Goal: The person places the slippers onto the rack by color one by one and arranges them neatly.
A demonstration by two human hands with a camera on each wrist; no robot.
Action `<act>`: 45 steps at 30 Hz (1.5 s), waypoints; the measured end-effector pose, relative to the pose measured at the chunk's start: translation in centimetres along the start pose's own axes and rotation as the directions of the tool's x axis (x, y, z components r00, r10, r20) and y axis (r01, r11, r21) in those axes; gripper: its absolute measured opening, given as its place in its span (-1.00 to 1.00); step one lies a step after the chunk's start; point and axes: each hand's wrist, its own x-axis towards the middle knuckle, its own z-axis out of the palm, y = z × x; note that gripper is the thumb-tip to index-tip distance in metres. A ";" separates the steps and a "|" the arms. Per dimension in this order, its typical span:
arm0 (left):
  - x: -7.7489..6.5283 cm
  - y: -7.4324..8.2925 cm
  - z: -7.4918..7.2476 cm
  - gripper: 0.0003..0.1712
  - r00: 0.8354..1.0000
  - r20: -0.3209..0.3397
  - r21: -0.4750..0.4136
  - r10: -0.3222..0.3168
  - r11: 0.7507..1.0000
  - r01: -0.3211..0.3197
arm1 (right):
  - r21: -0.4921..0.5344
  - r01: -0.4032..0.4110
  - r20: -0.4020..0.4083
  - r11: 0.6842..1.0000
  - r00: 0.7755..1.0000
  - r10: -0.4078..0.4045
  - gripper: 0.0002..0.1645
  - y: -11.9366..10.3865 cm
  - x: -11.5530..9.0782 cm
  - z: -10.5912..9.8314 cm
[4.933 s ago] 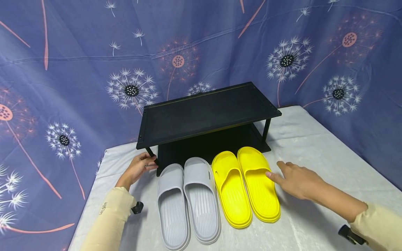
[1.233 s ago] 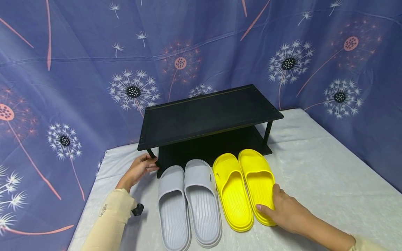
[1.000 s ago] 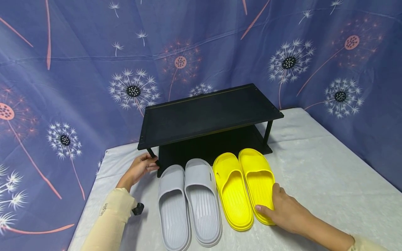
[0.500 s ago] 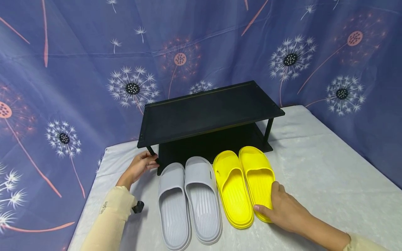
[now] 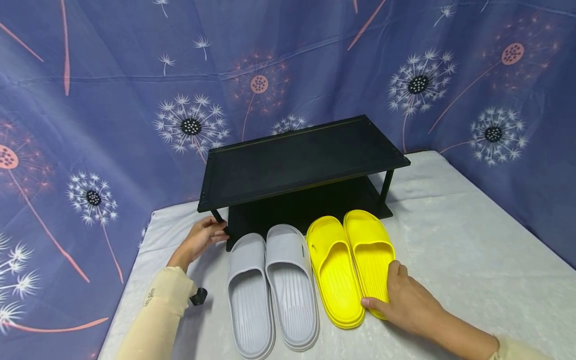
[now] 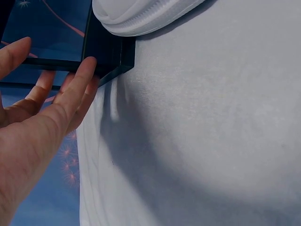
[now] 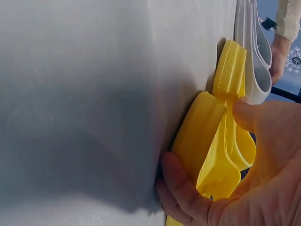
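Observation:
My right hand [image 5: 411, 305] grips the heel end of the outer yellow slipper [image 5: 371, 255]. In the right wrist view, its fingers curl round the outer side of the sole, while the thumb reaches across to the gap by the other yellow slipper [image 5: 338, 285]. At the front left leg of a black two-tier rack [image 5: 301, 165], my left hand [image 5: 199, 240] has its fingers fairly straight. The left wrist view shows the leg [image 6: 61, 63] passing between the spread thumb and fingers. Two grey slippers [image 5: 292, 290] lie left of the yellow pair, toes toward the rack.
A pale grey cloth [image 5: 472, 235] covers the table. Behind it hangs a blue curtain [image 5: 315, 60] with dandelion print. The rack's lower shelf [image 5: 288, 212] sits just beyond the slippers' toes.
My right hand has come down from beside the yellow slippers to the outer one's heel; lately its thumb has slid left to the gap between them. The left hand has stayed put.

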 end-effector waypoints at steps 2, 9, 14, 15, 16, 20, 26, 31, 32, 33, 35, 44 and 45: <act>-0.2 0.3 0.2 -0.84 1.000 0.003 -0.004 -0.002 1.000 0.002 | -0.005 -0.012 0.003 1.000 1.000 0.012 0.45 -0.1 0.0 0.1; -1.4 1.4 1.1 -0.87 1.000 0.011 0.000 -0.012 1.000 0.012 | -0.011 -0.033 0.014 0.999 0.999 0.033 0.49 -0.2 0.0 0.5; -1.6 1.4 1.3 -0.88 1.000 0.003 -0.002 -0.014 1.000 0.014 | -0.001 -0.031 0.006 1.000 0.999 0.031 0.48 -0.1 -0.1 0.7; -1.6 1.4 1.3 -0.89 1.000 0.002 -0.003 -0.012 1.000 0.012 | 0.002 -0.030 0.004 1.000 1.000 0.030 0.48 -0.1 -0.1 0.6; -1.6 1.4 1.3 -0.89 1.000 0.003 -0.005 -0.010 1.000 0.010 | 0.004 -0.029 0.002 1.000 1.000 0.029 0.48 -0.1 -0.1 0.6; -1.4 1.2 1.2 -0.89 1.000 0.006 -0.015 -0.005 1.000 0.005 | 0.025 -0.031 0.006 0.999 1.000 0.031 0.49 0.0 -0.1 0.6; -0.4 0.1 0.4 -0.89 1.000 -0.002 -0.039 0.001 0.999 -0.001 | 0.059 -0.040 0.011 0.997 0.999 0.039 0.51 0.1 0.0 0.5; 0.1 -0.6 -0.1 -0.87 1.000 -0.014 -0.038 0.003 0.999 -0.004 | 0.067 -0.024 -0.014 0.997 1.000 0.025 0.51 0.1 0.0 0.6; 0.1 -0.6 -0.1 -0.86 1.000 -0.012 -0.031 0.003 1.000 -0.003 | 0.067 -0.025 -0.016 0.997 1.000 0.026 0.51 0.2 0.0 0.6; 0.1 -0.6 -0.1 -0.85 1.000 -0.011 -0.027 0.003 1.000 -0.004 | 0.070 -0.025 -0.017 0.997 1.000 0.026 0.52 0.2 0.0 0.6; 0.0 -0.6 -0.1 -0.85 1.000 -0.010 -0.022 0.004 1.000 -0.004 | 0.072 -0.021 -0.020 0.997 1.000 0.022 0.52 0.2 0.0 0.7; 0.1 -0.5 0.0 -0.81 1.000 -0.007 -0.026 0.013 1.000 -0.013 | 0.088 -0.030 -0.009 0.996 0.999 0.031 0.55 0.3 0.3 0.5; 0.1 -0.4 0.0 -0.81 1.000 -0.006 -0.026 0.014 1.000 -0.014 | 0.090 -0.034 -0.006 0.995 0.999 0.035 0.55 0.3 0.3 0.5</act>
